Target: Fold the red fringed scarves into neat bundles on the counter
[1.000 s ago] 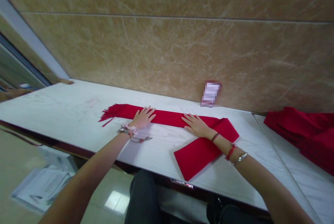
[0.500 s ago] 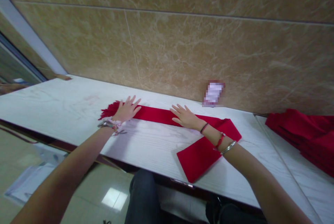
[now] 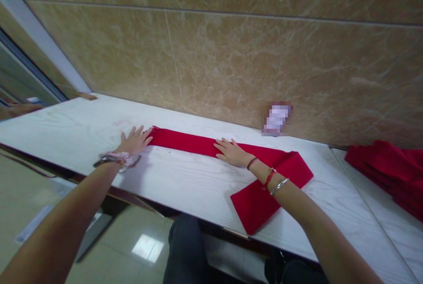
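A long red scarf (image 3: pixel 188 141) lies flat in a narrow strip on the white table, and its right part bends back toward the front edge. My left hand (image 3: pixel 133 141) rests with spread fingers over the fringed left end, covering most of the fringe. Farther right, my right hand (image 3: pixel 233 151) lies palm down on the middle of the strip, fingers stretched out. Neither hand grips the cloth. My right forearm passes above the folded-back part of the scarf and hides some of it.
More red cloth (image 3: pixel 386 169) is piled at the right, past a seam in the white table (image 3: pixel 185 182). A blurred-out, phone-like object (image 3: pixel 276 119) leans on the marbled wall (image 3: pixel 214 63) at the back. My legs are below the table's front edge.
My left hand has slid left along the scarf onto its fringe, which showed beyond the hand before. My right hand stays at about the middle of the strip. The view has shifted slightly.
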A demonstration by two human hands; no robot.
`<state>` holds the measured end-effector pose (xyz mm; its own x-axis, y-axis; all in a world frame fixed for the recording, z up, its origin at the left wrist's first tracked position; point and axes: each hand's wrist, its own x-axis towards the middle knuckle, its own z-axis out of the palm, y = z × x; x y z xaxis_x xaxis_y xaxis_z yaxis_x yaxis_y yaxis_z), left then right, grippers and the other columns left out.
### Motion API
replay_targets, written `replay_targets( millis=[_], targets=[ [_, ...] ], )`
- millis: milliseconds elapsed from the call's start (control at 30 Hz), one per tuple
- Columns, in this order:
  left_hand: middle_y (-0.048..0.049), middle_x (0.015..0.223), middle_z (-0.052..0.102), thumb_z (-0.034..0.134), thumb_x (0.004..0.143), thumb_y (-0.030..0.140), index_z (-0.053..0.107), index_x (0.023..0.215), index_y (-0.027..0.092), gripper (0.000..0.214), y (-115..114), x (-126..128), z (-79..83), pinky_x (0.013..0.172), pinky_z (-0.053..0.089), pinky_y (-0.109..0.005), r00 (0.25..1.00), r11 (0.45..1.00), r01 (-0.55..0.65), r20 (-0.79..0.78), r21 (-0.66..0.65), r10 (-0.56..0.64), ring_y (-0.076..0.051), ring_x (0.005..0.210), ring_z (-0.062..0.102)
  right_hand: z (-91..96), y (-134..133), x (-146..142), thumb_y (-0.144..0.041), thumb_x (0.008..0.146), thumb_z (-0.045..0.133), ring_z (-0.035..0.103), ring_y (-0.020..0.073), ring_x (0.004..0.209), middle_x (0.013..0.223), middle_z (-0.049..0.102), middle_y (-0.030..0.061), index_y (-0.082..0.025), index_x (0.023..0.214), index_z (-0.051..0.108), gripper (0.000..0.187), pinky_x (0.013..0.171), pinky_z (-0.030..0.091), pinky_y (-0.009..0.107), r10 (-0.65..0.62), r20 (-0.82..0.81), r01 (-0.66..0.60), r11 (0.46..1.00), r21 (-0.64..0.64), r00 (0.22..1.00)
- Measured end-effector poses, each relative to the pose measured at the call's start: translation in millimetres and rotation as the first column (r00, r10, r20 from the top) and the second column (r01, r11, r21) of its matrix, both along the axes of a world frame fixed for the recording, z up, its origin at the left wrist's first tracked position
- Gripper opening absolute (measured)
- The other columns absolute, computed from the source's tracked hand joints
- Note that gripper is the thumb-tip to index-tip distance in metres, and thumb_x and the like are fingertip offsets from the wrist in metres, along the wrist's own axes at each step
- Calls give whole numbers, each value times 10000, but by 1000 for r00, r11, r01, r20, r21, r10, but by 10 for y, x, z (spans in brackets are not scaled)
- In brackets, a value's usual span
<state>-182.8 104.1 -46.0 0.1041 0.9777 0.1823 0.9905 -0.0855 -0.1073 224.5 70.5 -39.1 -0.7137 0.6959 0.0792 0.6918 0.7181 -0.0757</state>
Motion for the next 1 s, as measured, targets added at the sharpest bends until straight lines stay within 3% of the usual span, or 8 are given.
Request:
replay_targets(
  millis=[67,167,233,367,500,833,1000],
  targets=[
    [-168,1363,391,262,912,334,432,1311,129,480,-37,70,77,1002,261,-561,997,996,76,4,43,-76,-334,1278,308,63,8,-169,-338,906,419,260,274,1327,1411,388,117,-132,1319,437,462,1067,210,519,32,-32,-31,998,46,999],
    [-114,1246,524,313,889,325,546,1192,139,425,-69,228,135,1004,355,-360,927,927,376,-4,-16,-376,-219,1149,475,138,9,-532,-271,895,451,375,221,1262,1333,481,124,-123,1238,521,380,1058,282,405,86,-86,-76,991,113,993],
    [-102,1188,573,326,890,313,591,1126,147,392,-88,304,137,985,377,-337,886,884,461,-18,-78,-463,-204,1101,514,158,5,-769,-253,904,429,455,199,1187,1271,535,118,-128,1179,564,331,982,380,336,89,-68,-80,989,123,994],
    [-112,1144,606,348,872,171,629,1056,160,336,-138,347,152,996,367,-357,864,865,483,-83,-134,-496,-213,1125,509,140,0,-1035,-202,907,391,557,211,1020,1079,630,106,-139,1032,630,276,785,485,311,47,9,-48,993,106,999],
    [-113,1111,621,365,803,48,651,1011,165,372,-196,351,243,962,400,-359,836,851,499,-167,-163,-522,-225,1097,534,114,17,-1057,-163,908,373,577,214,959,1000,646,109,-139,958,641,274,737,485,306,42,27,-45,992,114,999],
    [-131,1017,623,356,848,90,636,969,135,308,-292,431,331,886,426,-368,838,881,470,-285,-59,-466,-236,996,566,67,-17,-1087,-114,916,318,576,204,941,1002,627,122,-101,1024,579,282,747,470,300,-15,4,14,987,158,1000],
    [-111,1060,608,368,835,57,632,964,169,314,-298,403,219,863,413,-341,831,872,476,-265,-115,-489,-223,1038,539,-8,-80,-1046,-122,921,351,513,212,1058,1053,604,119,-121,1018,575,244,902,401,370,113,30,-116,973,200,993]
  ],
)
